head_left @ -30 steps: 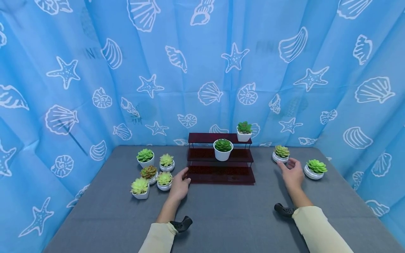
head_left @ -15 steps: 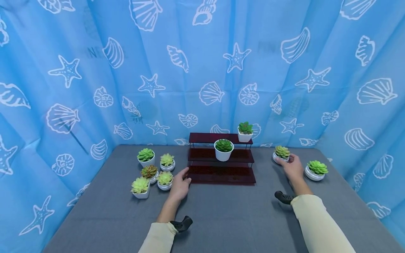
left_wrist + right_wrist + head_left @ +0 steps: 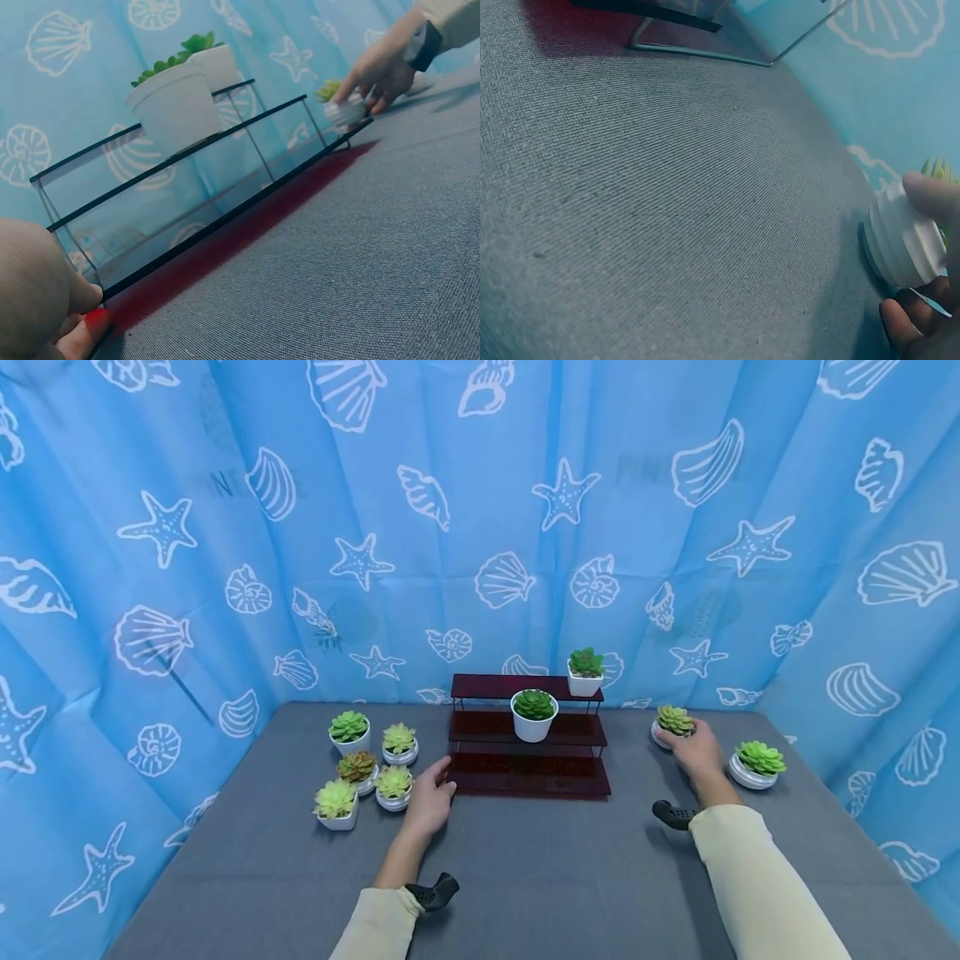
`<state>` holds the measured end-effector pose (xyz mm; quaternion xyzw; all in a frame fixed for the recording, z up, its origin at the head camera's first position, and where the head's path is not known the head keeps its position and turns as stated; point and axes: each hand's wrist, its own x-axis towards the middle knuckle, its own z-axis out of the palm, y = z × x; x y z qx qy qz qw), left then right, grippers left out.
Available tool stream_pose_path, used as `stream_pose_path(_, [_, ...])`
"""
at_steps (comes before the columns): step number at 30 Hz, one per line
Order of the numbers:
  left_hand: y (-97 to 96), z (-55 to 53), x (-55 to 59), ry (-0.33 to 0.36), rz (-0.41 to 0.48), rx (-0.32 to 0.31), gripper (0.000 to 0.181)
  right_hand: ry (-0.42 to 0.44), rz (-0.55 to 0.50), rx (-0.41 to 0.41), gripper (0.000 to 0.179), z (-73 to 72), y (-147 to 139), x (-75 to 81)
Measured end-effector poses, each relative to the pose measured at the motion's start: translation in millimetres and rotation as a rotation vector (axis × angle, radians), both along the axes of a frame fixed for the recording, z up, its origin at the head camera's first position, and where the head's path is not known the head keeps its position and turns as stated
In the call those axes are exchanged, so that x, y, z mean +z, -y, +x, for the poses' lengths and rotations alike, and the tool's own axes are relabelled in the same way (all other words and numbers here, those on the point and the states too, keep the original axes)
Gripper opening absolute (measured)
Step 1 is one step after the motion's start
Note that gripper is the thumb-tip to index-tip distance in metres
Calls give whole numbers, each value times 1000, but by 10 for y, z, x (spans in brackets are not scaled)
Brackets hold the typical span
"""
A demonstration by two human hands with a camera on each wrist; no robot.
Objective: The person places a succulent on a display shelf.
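In the head view my right hand (image 3: 697,752) grips a small yellow-green succulent in a ribbed white pot (image 3: 674,722), right of a dark red tiered shelf (image 3: 525,772). In the right wrist view the thumb lies on the side of the ribbed pot (image 3: 900,236), with fingers low beside it. My left hand (image 3: 429,802) is at the shelf's left end. In the left wrist view its fingertips (image 3: 91,321) pinch the lowest tier's corner. A succulent in a round white pot (image 3: 532,727) stands on the middle tier, and one in a square pot (image 3: 585,683) on the top tier's right end.
Several potted succulents stand left of the shelf, among them a reddish one (image 3: 357,768) and a pale green one (image 3: 336,802). A bright green succulent (image 3: 759,764) stands right of my right hand. A blue shell-patterned curtain (image 3: 420,577) hangs behind the grey table (image 3: 525,877).
My right hand has moved slightly forward and farther over the ribbed pot, its thumb now higher on it. The left hand stays at the shelf. The view has shifted slightly.
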<state>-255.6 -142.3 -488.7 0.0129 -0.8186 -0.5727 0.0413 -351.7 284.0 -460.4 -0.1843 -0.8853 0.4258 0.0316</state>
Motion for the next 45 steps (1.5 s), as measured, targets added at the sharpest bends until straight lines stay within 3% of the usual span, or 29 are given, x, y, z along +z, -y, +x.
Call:
stream_pose_path(11, [-3,2,-8,-3,-8,5,46,-7,83,-8,84,15,20,-44])
stream_pose_path(23, [12,-20,-27,-1,-21,9,46,-31,69,123,83,169,36,12])
stream_pose_path(32, [14,-26,-36,2,-9,8,47,7,96,232,86,297,45,98])
stream_pose_path(38, [23,-38,-41,6,9,16,47,-27,-33,260,86,376,138,136])
stream_pose_path(41, [15,-46,-42,-23,-5,20,47,-56,-127,256,84,428,228,155])
stream_pose_path(45, [-7,-43,-42,-53,-20,21,46,-117,-174,248,82,482,345,185])
